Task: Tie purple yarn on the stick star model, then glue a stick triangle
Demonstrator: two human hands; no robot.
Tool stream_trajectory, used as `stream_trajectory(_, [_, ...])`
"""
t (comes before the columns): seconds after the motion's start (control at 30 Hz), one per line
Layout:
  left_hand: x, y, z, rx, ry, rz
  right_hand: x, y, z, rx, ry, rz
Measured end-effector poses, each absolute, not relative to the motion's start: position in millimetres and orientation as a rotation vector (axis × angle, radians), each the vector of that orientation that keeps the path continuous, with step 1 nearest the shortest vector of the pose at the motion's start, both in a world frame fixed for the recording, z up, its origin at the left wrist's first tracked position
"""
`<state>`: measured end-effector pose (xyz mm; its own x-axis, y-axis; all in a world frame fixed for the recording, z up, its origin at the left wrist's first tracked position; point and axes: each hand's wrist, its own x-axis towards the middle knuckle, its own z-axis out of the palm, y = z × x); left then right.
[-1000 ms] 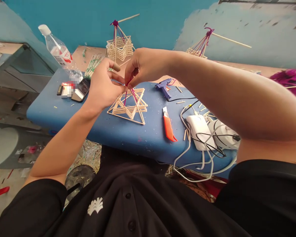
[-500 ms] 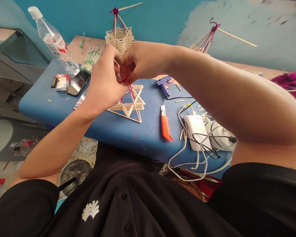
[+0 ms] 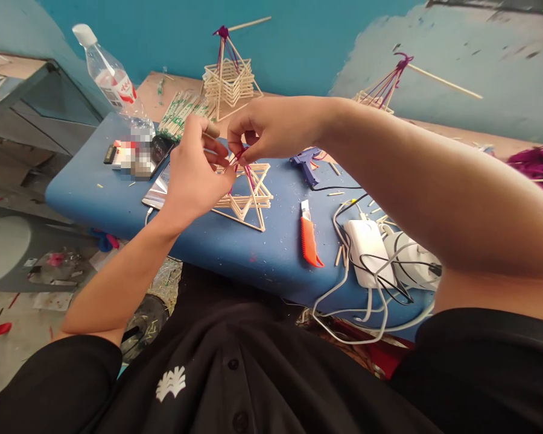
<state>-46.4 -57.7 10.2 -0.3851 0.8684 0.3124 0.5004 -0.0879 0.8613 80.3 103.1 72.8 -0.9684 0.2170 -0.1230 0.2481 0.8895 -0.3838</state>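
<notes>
A star-shaped frame of stacked thin wooden sticks (image 3: 265,202) rests on the blue table, partly covered by my left hand. Purple string (image 3: 250,175) runs up from it to my fingertips. My left hand (image 3: 196,169) pinches the string between thumb and forefinger, its other fingers loosely bent; a brown band sits round one finger. Closed on the same string from the other side is my right hand (image 3: 265,129), its thumb and forefinger meeting just above the frame. The two hands' fingertips almost touch.
Around lie an orange utility knife (image 3: 311,241), a blue glue gun (image 3: 306,166), a white adapter (image 3: 368,250) with tangled cables, and wrapped sticks (image 3: 181,114). A plastic bottle (image 3: 113,78) stands back left. Behind are two similar stick frames, one here (image 3: 228,81), another right (image 3: 375,99).
My fingers have spread somewhat, so the string and the frame's upper part show more. The whole view has shifted slightly; the frame stays in place on the table.
</notes>
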Motion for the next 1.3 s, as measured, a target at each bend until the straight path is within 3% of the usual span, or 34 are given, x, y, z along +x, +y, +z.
stream_trajectory(0.57, [-43.6,-53.2,-22.9,1.228,1.701,1.617,85.9,80.7,79.7,0.429,2.96,-0.536])
stream_trajectory(0.87, [-28.4,-54.2,-19.4,1.21,1.737,1.663,91.5,93.7,68.9,0.168,3.031,-0.638])
stream_trajectory(1.07, [-18.5,-54.1,-23.1,1.195,1.768,1.748,93.0,90.8,70.3,0.373,2.947,-0.722])
stream_trajectory(1.3, [-17.1,-48.9,-29.2,1.206,1.827,1.739,94.5,89.5,65.8,0.08,3.126,-0.684])
